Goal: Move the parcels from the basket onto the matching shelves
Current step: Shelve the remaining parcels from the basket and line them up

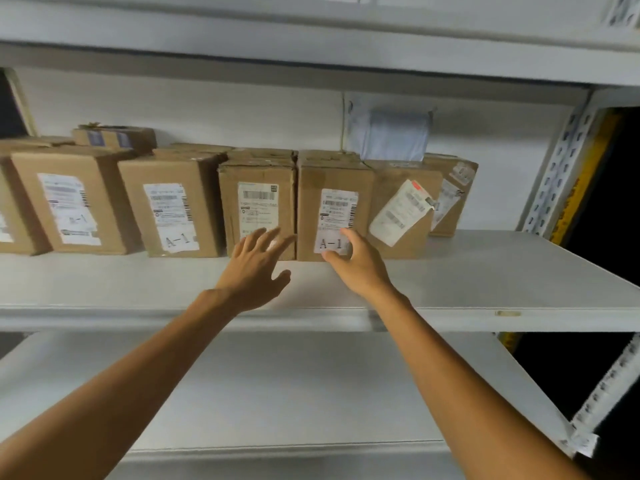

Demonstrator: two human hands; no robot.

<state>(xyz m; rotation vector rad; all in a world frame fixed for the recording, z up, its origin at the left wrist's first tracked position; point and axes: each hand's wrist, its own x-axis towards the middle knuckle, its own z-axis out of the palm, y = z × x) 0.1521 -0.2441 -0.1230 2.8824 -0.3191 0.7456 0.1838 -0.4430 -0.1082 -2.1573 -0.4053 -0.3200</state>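
Note:
Several brown cardboard parcels with white labels stand in a row on the white middle shelf (485, 271). One parcel marked A-1 (332, 188) stands right of centre, and my right hand (360, 265) reaches its lower front, fingers straight against the label. My left hand (256, 268) is spread in front of the neighbouring parcel (256, 202), fingertips at its lower face. Neither hand holds anything. Further left stands another parcel marked A-1 (169, 209). The basket is out of view.
A tilted parcel (405, 209) leans at the row's right end, with one more (450, 192) behind it. A grey bag (391, 133) lies at the back. The lower shelf (277, 393) is bare. A perforated upright (554, 181) bounds the right side.

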